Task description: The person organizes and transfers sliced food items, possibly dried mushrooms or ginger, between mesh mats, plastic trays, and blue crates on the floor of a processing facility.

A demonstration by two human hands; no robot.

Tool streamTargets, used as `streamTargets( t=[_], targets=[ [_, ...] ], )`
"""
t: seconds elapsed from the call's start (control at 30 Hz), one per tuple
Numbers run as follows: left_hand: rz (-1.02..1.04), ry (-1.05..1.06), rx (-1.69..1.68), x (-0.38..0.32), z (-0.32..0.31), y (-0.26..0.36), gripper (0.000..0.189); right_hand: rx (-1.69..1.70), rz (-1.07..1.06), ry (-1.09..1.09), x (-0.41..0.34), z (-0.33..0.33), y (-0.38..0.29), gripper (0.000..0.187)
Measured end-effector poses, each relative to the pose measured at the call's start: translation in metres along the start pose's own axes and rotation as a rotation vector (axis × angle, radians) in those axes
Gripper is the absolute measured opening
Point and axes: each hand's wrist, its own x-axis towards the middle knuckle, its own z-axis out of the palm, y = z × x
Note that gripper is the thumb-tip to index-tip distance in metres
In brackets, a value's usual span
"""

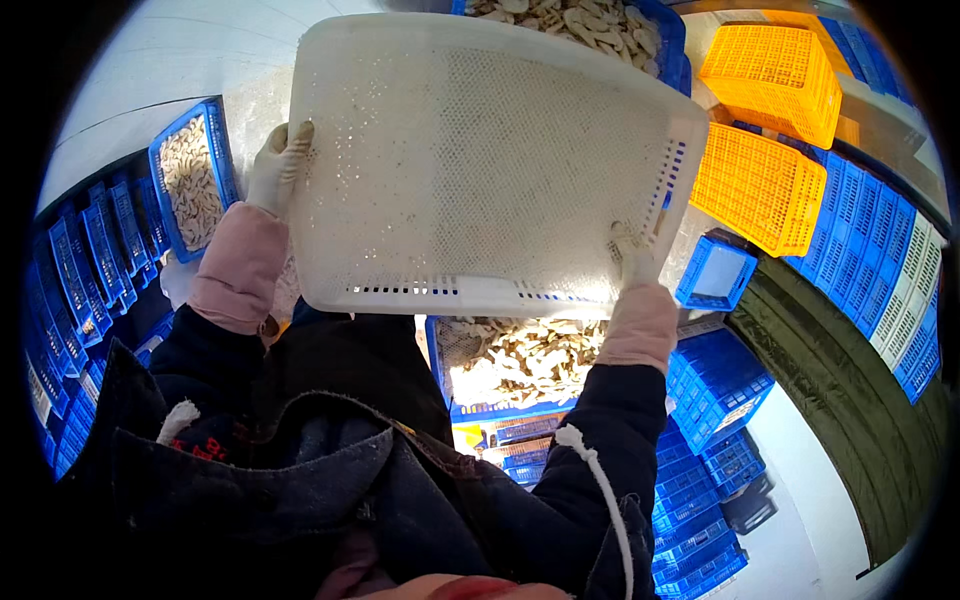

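Observation:
A white perforated plastic basket [517, 172] spans the upper middle of the view, tilted, with small specks on its mesh. My left hand [276, 166], in a whitish glove, grips the basket's left edge with fingers curled over the rim. Also gloved, my right hand [634, 256] holds the basket near its lower right corner. Behind the basket's far edge, shrimp [592, 26] fill a blue plastic crate [675, 37] that it partly hides. Below its near edge, sunlit shrimp [532, 360] lie in another blue crate [517, 411].
At the left, one more blue crate [218, 142] holds shrimp [193, 184], beside stacked blue crates [82, 262]. Yellow crates [772, 82] stand at the upper right, near a small blue crate [716, 274] and tall blue stacks [847, 232]. Dark green padded fabric [832, 390] lines the right side.

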Motion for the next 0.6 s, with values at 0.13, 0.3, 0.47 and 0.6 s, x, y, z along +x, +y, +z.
streamTargets(
  t=[0.13, 0.3, 0.47, 0.6],
  targets=[
    [-0.014, 0.018, -0.012, -0.002, 0.003, 0.009, 0.056, 0.02, -0.038, 0.052, -0.002, 0.002, 0.012, 0.083],
    [0.008, 0.005, -0.006, -0.008, 0.012, 0.009, 0.062, 0.109, 0.223, 0.051, 0.007, -0.021, 0.008, 0.065],
    [0.068, 0.042, 0.018, -0.022, 0.0, 0.014, 0.071, -0.023, 0.173, 0.026, -0.026, 0.003, -0.052, 0.039],
    [0.059, -0.076, 0.171, -0.013, -0.025, 0.007, 0.084, 0.086, 0.221, 0.032, -0.052, -0.061, -0.033, 0.029]
  ],
)
